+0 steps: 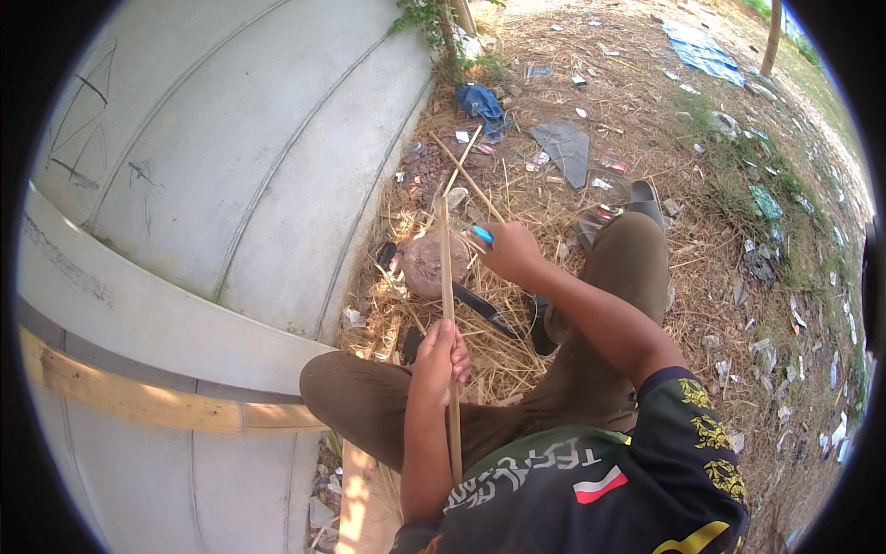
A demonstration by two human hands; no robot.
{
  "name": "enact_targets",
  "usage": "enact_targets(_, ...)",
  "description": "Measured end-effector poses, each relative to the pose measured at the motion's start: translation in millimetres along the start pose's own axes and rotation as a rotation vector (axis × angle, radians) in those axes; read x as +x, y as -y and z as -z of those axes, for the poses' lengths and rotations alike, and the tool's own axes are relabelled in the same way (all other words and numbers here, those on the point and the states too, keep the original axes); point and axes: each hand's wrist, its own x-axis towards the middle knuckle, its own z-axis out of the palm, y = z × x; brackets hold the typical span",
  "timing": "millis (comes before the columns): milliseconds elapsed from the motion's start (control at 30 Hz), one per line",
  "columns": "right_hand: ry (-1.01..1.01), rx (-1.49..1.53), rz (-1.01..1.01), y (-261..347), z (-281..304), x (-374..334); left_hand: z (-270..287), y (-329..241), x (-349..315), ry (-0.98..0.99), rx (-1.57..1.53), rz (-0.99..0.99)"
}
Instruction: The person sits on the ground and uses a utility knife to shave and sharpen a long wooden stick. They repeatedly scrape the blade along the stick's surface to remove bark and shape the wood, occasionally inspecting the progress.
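Note:
My left hand (444,355) is wrapped round a long, thin split-bamboo strip (447,268). The strip stands nearly upright in the view, its lower end against my shirt and its far end beyond my knees. To the right of the strip, my right hand (513,254) is closed on a tool with a bright blue part (482,234) showing at the thumb side. The rest of that tool is hidden in my fist. Just left of the strip, a round brown stone or block (423,266) lies on the ground. A dark flat strip (486,310) lies between my legs.
Two thin sticks (469,175) cross on the straw-covered ground ahead. A grey panel wall (277,157) runs along my left, with a bamboo pole (166,403) beside it. Blue cloth (482,103), a grey sheet piece (563,150) and scattered litter lie about.

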Motion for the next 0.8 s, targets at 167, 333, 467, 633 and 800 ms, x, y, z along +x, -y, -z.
enact_targets(167, 0.073, -0.176, 0.412, 24.2, -14.4, -27.1, 11.2, -4.1, 4.3, 0.046, -0.268, 0.010)
enact_targets(333, 0.126, -0.285, 0.336, 32.3, -20.8, -27.5, 7.3, 0.1, 4.0, 0.054, -0.302, 0.002)
enact_targets(467, 0.179, -0.430, 0.268, 38.4, -15.2, -24.3, 2.1, 3.9, 6.1, 0.020, -0.317, 0.003)
enact_targets(633, 0.155, -0.423, 0.188, 35.5, -27.2, -15.1, -1.1, 8.7, 9.3, 0.025, -0.391, 0.010)
enact_targets(800, 0.095, -0.451, 0.166, 28.6, -22.0, -3.5, -6.8, 15.8, 12.2, -0.016, -0.346, 0.034)
